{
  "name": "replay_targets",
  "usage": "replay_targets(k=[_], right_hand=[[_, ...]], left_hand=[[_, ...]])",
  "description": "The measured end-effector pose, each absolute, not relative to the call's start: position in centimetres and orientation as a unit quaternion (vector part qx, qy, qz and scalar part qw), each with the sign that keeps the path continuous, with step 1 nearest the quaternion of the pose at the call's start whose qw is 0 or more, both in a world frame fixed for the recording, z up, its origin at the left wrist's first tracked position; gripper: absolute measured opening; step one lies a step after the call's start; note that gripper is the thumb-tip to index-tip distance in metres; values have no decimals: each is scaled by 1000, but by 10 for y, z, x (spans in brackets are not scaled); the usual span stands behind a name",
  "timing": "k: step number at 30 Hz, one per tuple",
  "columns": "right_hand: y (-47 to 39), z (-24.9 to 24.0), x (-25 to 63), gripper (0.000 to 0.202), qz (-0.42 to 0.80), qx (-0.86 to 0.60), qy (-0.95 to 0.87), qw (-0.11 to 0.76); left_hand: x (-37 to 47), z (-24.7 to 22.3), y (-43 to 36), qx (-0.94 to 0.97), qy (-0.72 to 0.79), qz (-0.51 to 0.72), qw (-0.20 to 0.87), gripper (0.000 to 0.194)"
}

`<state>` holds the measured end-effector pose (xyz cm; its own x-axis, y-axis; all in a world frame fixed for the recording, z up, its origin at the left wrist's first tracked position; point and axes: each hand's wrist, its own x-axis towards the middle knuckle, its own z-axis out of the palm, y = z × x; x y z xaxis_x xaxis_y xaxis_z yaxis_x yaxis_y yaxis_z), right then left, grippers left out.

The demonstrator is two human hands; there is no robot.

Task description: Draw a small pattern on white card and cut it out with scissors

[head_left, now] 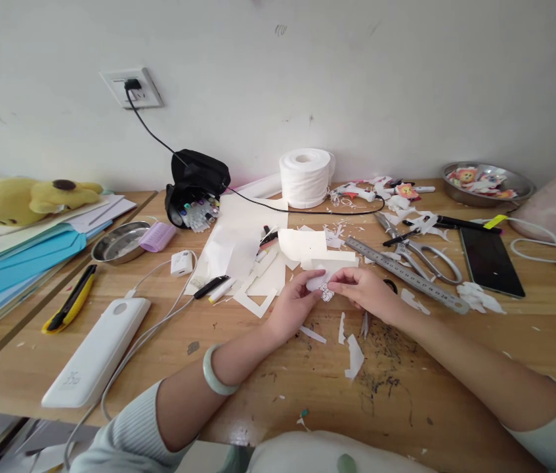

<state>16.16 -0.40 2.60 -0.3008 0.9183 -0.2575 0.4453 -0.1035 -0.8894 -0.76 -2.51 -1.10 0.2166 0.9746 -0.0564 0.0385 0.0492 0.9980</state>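
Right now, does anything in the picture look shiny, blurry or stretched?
In the head view, light looks soft; the same view shows the small steel bowl gleaming and a tiny glint on the dark phone; in it, the paper piece between the left hand and right hand is too small to judge blur; and that view slants the wall socket, perhaps through a wide lens.

My feed is moderately lit, with soft, diffuse light leaving the wall a flat grey; I can't place the source. Shadows on the surface are faint and soft-edged. A small glint sits on the dark phone, and the metal bowl carries dull highlights. I see wide-angle stretching toward the sides. Fine lines on the paper look soft to me, and the power bank's marking is smeared.
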Motion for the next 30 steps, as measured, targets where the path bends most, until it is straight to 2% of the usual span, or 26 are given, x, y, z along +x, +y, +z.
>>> replay_targets(k=[8,14,30], right_hand=[[-1,23,162,19,468,-534,-658,251],[-1,15,163,22,424,-511,-699,266],[0,10,163,24,430,-508,-691,283]], left_hand=[[-8,-10,-24,545,467,424,553,37],[-9,-5,-25,552,458,425,552,33],[-7,-5,-26,541,450,433,563,33]])
